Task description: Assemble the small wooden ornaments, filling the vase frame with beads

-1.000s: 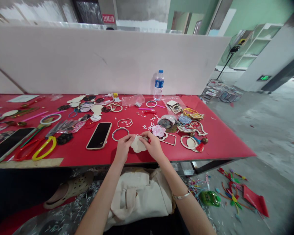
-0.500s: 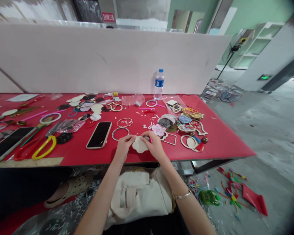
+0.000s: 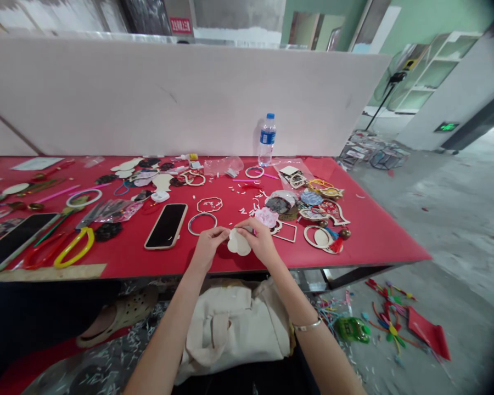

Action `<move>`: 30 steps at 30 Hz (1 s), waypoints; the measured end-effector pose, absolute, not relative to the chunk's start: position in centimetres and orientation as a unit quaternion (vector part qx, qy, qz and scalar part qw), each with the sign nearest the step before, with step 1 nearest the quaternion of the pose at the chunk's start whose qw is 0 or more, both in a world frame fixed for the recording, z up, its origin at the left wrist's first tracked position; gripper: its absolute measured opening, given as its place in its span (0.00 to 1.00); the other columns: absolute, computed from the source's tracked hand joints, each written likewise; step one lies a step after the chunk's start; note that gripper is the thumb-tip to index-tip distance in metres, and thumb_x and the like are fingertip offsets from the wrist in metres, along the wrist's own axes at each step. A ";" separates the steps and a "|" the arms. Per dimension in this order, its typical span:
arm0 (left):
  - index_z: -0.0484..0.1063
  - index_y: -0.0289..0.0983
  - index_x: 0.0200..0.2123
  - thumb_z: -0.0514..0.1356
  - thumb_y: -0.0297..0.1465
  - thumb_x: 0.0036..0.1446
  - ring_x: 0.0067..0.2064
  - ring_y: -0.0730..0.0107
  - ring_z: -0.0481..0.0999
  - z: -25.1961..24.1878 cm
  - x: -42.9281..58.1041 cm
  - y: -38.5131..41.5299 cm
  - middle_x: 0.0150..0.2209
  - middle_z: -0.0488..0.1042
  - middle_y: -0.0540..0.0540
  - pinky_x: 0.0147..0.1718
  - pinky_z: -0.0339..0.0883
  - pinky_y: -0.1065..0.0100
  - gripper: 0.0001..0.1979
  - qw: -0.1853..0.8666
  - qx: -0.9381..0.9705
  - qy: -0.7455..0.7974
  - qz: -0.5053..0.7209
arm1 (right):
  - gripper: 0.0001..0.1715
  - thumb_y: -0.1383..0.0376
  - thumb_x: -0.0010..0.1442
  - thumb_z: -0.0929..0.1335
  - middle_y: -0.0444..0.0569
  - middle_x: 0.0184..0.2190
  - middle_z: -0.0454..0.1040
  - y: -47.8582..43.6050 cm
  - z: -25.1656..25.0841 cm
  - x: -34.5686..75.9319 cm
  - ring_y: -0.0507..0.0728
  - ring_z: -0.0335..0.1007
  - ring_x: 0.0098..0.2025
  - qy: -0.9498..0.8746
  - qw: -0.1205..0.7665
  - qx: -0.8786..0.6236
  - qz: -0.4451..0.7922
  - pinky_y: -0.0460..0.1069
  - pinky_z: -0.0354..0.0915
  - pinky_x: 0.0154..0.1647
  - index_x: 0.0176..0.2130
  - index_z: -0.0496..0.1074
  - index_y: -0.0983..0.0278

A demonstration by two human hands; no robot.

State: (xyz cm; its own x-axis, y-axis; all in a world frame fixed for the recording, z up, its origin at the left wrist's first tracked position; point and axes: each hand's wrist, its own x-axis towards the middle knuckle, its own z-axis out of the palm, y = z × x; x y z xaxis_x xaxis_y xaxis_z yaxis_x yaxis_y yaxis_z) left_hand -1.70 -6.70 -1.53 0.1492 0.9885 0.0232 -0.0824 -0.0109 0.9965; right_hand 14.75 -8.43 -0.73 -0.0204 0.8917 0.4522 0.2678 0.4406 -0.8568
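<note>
We work at a red bench (image 3: 362,241) that carries loose craft parts across its whole width. The near middle edge is kept for handling. A cream bag (image 3: 234,334) lies on the lap below that edge, under both forearms.

The left hand (image 3: 206,249) and right hand (image 3: 262,242) meet just above the near edge of the bench. Between them they hold a pale flower-shaped cutout (image 3: 239,243). The left fingers (image 3: 221,235) pinch its upper left rim between thumb and forefinger. The right fingers are pressed around its right side, with the thumb on the face. We judge that this two-point edge grip leaves the face clear and lets the part be turned without being put down.

A phone (image 3: 167,225) lies screen up to the left of the hands, out of their way. A ring (image 3: 202,223) lies just beyond the left hand. A pink flower piece (image 3: 267,217) and a thin frame (image 3: 286,233) lie just beyond the right hand. All three are within reach but untouched.

Compared with one second ago, the cutout shows a narrower outline and sits closer to the right hand. It appears tilted rather than lying broad and flat. The hands have closed in slightly. The parts on the bench have not moved.
</note>
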 end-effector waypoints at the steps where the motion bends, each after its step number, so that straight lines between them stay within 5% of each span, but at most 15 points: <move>1: 0.77 0.34 0.26 0.67 0.41 0.44 0.27 0.72 0.70 -1.5 -1.7 -6.7 0.23 0.73 0.51 0.31 0.64 0.71 0.14 0.554 0.520 0.434 0.484 | 0.05 0.64 0.58 0.68 0.46 0.32 0.75 -8.4 -0.7 14.8 0.55 0.69 0.38 -0.653 0.542 -0.443 0.289 0.49 0.63 0.42 0.34 0.74 0.61; 15: 0.78 0.31 0.36 0.65 0.47 0.46 0.33 0.66 0.75 -1.4 -0.9 -6.9 0.30 0.78 0.46 0.35 0.70 0.67 0.23 0.537 0.557 0.441 0.455 | 0.07 0.60 0.58 0.66 0.43 0.28 0.68 -8.0 -1.6 14.4 0.52 0.64 0.30 -0.553 0.596 -0.487 0.317 0.47 0.61 0.32 0.34 0.66 0.62; 23: 0.76 0.32 0.43 0.62 0.38 0.50 0.36 0.63 0.76 -1.3 -0.6 -7.4 0.36 0.79 0.44 0.37 0.70 0.67 0.20 0.470 0.651 0.436 0.406 | 0.14 0.62 0.60 0.65 0.49 0.39 0.74 -8.1 -1.3 14.3 0.54 0.68 0.41 -0.615 0.567 -0.467 0.285 0.50 0.62 0.45 0.46 0.69 0.62; 30: 0.76 0.32 0.39 0.61 0.39 0.50 0.35 0.65 0.74 -1.0 -0.7 -7.7 0.33 0.78 0.46 0.35 0.68 0.69 0.17 0.457 0.654 0.448 0.404 | 0.12 0.58 0.60 0.63 0.44 0.27 0.69 -8.2 -1.0 14.3 0.52 0.64 0.31 -0.587 0.536 -0.468 0.387 0.47 0.60 0.34 0.31 0.68 0.62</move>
State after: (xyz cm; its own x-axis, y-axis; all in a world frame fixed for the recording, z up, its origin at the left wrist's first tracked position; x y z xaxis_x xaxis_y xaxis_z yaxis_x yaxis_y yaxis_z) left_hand -0.67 -7.69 -1.04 0.2729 0.9547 0.1187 0.2174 -0.1814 0.9591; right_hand 14.29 -8.19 -0.97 0.0125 0.9637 0.2665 0.1352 0.2625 -0.9554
